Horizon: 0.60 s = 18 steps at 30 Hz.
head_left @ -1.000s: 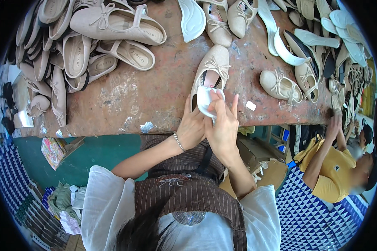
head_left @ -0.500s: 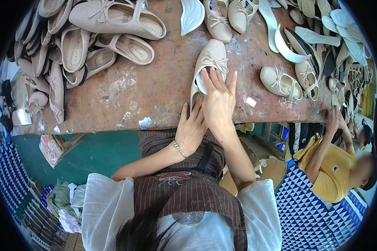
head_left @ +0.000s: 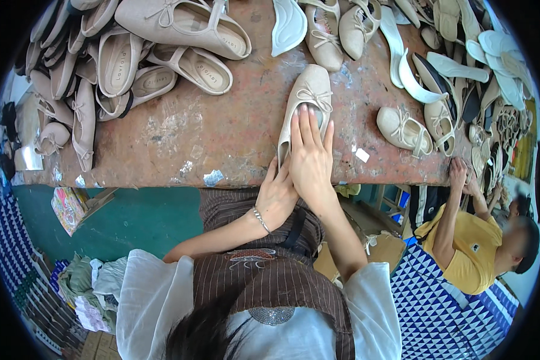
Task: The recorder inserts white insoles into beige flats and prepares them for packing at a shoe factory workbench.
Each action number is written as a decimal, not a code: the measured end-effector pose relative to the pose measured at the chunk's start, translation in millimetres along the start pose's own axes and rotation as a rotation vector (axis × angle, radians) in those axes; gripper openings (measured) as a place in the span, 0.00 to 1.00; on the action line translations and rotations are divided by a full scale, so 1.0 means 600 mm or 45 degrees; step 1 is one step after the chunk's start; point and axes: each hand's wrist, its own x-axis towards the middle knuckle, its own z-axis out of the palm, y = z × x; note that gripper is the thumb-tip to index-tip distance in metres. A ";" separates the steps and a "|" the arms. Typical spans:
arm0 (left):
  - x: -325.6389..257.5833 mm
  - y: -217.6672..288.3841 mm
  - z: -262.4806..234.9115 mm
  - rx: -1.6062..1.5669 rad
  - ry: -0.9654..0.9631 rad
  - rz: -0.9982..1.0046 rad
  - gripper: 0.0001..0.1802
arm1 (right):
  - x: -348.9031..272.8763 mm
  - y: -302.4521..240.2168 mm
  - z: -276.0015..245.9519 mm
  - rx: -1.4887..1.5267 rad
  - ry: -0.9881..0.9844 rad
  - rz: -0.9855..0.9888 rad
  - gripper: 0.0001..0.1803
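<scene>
While the broad, scuffed worktop [head_left: 222, 132] stretches right across the view, the biggest gathering on it is the heap of beige shoes [head_left: 117, 66] at the left, tangled and overlapping. Over on the right it's a cluster of white shaped pads [head_left: 396, 51], lying loose among more footwear. And now to the centre of the action: one beige shoe [head_left: 310, 81], bow side up, near the front edge of the worktop, toe pointing away from the person. Both hands are on it! The right hand [head_left: 311, 165] lies flat over the opening, fingers straight and close together, reaching in toward the toe, with no pinch to be seen. The left hand [head_left: 276, 201] is down at the heel, fingertips against its left side; whether it truly grips, I can't tell, as the two hands crowd together there. Smaller yet, a pale sliver [head_left: 320, 117] peeps out beside the right fingers, possibly a pad inside, though the hand covers too much to be sure. My call on the step: pressing and smoothing the shoe's inside, heel braced. The next move, I'd judge, calls for even pressure from palm to fingertips, a steady heel, and care that nothing rucks up under the little bow [head_left: 315, 96].
</scene>
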 end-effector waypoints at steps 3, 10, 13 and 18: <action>0.004 -0.001 -0.003 0.028 -0.061 0.005 0.24 | 0.012 0.003 0.006 -0.035 -0.147 0.078 0.20; 0.007 -0.009 -0.007 -0.059 -0.034 0.010 0.25 | 0.010 -0.005 -0.022 0.128 -0.040 0.071 0.21; 0.005 -0.008 -0.005 -0.114 0.005 0.003 0.24 | 0.000 -0.006 -0.024 0.197 -0.066 0.020 0.33; 0.007 -0.015 -0.010 -0.137 -0.188 0.002 0.21 | 0.031 -0.003 0.014 -0.175 -0.079 0.055 0.21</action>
